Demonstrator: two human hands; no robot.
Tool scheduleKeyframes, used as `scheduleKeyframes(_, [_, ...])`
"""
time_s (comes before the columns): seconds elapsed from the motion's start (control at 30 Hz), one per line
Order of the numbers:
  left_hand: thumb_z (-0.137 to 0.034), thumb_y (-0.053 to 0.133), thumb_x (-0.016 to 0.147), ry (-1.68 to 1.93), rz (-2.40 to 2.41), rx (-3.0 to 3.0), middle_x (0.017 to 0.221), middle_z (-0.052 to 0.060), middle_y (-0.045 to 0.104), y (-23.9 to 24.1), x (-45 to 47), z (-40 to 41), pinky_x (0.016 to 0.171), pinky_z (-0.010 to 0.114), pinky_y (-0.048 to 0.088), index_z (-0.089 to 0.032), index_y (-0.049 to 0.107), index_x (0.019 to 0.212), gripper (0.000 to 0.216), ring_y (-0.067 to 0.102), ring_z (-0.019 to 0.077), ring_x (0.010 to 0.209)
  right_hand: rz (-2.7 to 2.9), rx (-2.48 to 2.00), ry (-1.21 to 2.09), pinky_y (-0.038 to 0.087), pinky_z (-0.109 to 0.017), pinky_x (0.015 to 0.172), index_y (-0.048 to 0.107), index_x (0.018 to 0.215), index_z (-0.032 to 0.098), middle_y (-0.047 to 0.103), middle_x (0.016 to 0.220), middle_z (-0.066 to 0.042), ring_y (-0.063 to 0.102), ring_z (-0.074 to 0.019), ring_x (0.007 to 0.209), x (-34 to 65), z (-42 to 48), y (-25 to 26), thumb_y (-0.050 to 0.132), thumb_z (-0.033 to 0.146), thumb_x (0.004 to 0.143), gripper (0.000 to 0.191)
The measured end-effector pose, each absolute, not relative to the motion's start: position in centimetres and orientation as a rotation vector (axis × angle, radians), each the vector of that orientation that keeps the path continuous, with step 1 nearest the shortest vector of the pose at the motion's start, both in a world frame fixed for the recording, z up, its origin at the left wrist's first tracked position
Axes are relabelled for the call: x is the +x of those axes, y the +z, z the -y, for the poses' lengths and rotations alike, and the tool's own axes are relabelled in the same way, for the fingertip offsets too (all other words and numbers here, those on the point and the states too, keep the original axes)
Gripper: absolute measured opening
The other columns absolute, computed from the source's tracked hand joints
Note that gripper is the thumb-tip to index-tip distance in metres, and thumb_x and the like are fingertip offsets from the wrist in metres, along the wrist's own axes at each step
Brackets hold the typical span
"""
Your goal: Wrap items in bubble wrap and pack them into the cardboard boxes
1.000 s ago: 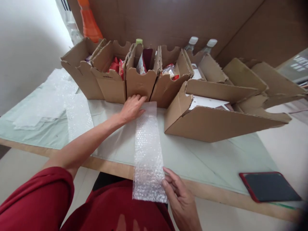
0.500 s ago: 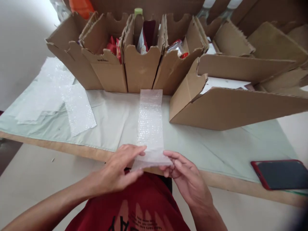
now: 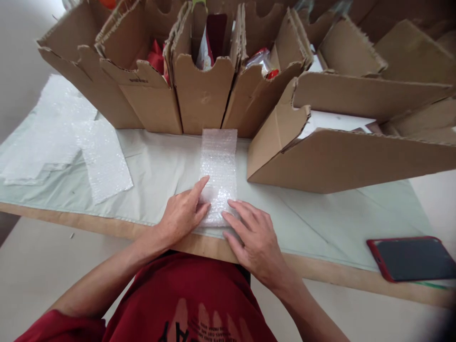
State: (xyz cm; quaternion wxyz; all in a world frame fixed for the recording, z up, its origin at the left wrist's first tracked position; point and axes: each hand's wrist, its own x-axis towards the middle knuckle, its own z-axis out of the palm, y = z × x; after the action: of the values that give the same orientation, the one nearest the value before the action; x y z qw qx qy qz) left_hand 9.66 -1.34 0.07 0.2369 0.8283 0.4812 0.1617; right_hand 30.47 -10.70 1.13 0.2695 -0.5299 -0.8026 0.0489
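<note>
A strip of bubble wrap (image 3: 218, 164) lies lengthwise on the cloth-covered table, its near end folded over. My left hand (image 3: 184, 212) rests at its left edge, index finger stretched out on the plastic. On the right side, my right hand (image 3: 252, 232) is spread, with its fingertips touching the near part of the strip. Neither hand grips anything. Whether something lies under the fold I cannot tell.
Cardboard bins (image 3: 204, 95) with packets stand in a row at the back. A larger angled cardboard box (image 3: 338, 161) takes up the right. More bubble wrap sheets (image 3: 107, 159) lie at left. A red-cased phone (image 3: 415, 259) sits near the front right edge.
The near end of the bubble wrap, held up by my right hand before, now lies flat on the strip. Both hands have moved forward, and the right has let go and spread its fingers.
</note>
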Motion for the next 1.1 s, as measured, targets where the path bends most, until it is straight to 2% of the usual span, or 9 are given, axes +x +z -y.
scheduleKeyframes(0.13, [-0.031,0.062,0.098,0.755,-1.207,2.404,0.124,0.015,0.066,0.4,8.5,2.3,0.088,0.039,0.058,-0.019,0.044,0.150,0.056,0.068,0.0256,0.106,2.168,-1.377,0.080,0.048,-0.044,0.093,0.070,0.107,0.016,0.076,0.118,-0.010,0.068,-0.0264,0.113,30.0,9.8,0.5,0.056,0.006,0.098,0.020])
scheduleKeyframes(0.23, [-0.034,0.067,0.097,0.813,-0.975,2.480,0.134,0.018,0.063,0.9,7.4,3.7,0.104,0.048,0.052,-0.019,0.050,0.143,0.052,0.060,0.0310,0.125,2.115,-1.320,0.154,0.048,-0.040,0.086,0.069,0.107,0.015,0.078,0.105,-0.008,0.070,-0.0224,0.097,29.8,9.7,0.6,0.055,0.008,0.101,0.017])
scheduleKeyframes(0.4, [-0.013,0.055,0.100,0.775,-0.919,2.444,0.098,0.007,0.073,0.4,7.6,4.4,0.084,0.038,0.054,-0.019,0.060,0.128,0.029,0.066,0.0219,0.094,1.982,-1.334,0.400,0.051,-0.034,0.074,0.067,0.112,0.019,0.077,0.095,-0.002,0.069,-0.0175,0.080,30.1,8.9,0.8,0.054,0.013,0.104,0.017])
scheduleKeyframes(0.53, [-0.017,0.055,0.100,0.843,-1.031,2.342,0.084,0.002,0.070,-0.2,8.8,3.2,0.071,0.031,0.053,-0.018,0.062,0.126,0.027,0.063,0.0173,0.075,1.857,-1.405,0.297,0.054,-0.036,0.088,0.064,0.122,0.019,0.074,0.115,-0.009,0.070,-0.0212,0.104,30.7,9.1,1.1,0.060,0.018,0.102,0.021])
scheduleKeyframes(0.63, [-0.016,0.055,0.099,0.812,-1.063,2.299,0.097,0.005,0.071,-0.5,9.3,2.4,0.071,0.029,0.055,-0.017,0.062,0.127,0.029,0.067,0.0167,0.080,1.954,-1.392,0.064,0.050,-0.041,0.091,0.064,0.122,0.019,0.072,0.119,-0.011,0.068,-0.0249,0.108,31.0,9.7,1.0,0.064,0.015,0.098,0.024])
scheduleKeyframes(0.77, [-0.017,0.055,0.100,0.829,-1.135,2.355,0.118,0.013,0.067,-0.6,9.4,2.2,0.083,0.035,0.059,-0.017,0.061,0.129,0.030,0.069,0.0213,0.096,2.172,-1.382,0.058,0.045,-0.045,0.097,0.066,0.118,0.017,0.074,0.119,-0.010,0.065,-0.0294,0.115,30.8,9.4,0.3,0.064,0.014,0.098,0.020])
scheduleKeyframes(0.9, [-0.028,0.064,0.099,0.826,-0.983,2.462,0.132,0.017,0.063,0.3,8.2,3.1,0.101,0.047,0.052,-0.017,0.058,0.132,0.035,0.060,0.0304,0.122,2.076,-1.385,0.203,0.046,-0.040,0.092,0.066,0.117,0.016,0.076,0.109,-0.006,0.068,-0.0226,0.101,30.7,8.9,0.5,0.058,0.011,0.101,0.018])
scheduleKeyframes(1.0, [-0.019,0.060,0.100,0.722,-0.840,2.446,0.119,0.011,0.070,0.9,7.4,3.6,0.098,0.043,0.051,-0.018,0.053,0.138,0.038,0.063,0.0249,0.111,2.030,-1.376,0.414,0.048,-0.035,0.086,0.064,0.122,0.017,0.076,0.104,-0.003,0.068,-0.0176,0.091,31.0,9.2,1.1,0.057,0.013,0.103,0.021])
scheduleKeyframes(1.1, [-0.015,0.054,0.102,0.736,-0.887,2.439,0.096,0.006,0.072,0.7,7.9,2.9,0.084,0.037,0.054,-0.017,0.054,0.136,0.034,0.065,0.0204,0.087,1.994,-1.456,0.328,0.048,-0.036,0.086,0.063,0.124,0.018,0.074,0.110,-0.006,0.067,-0.0202,0.097,31.2,9.7,1.3,0.057,0.016,0.104,0.022])
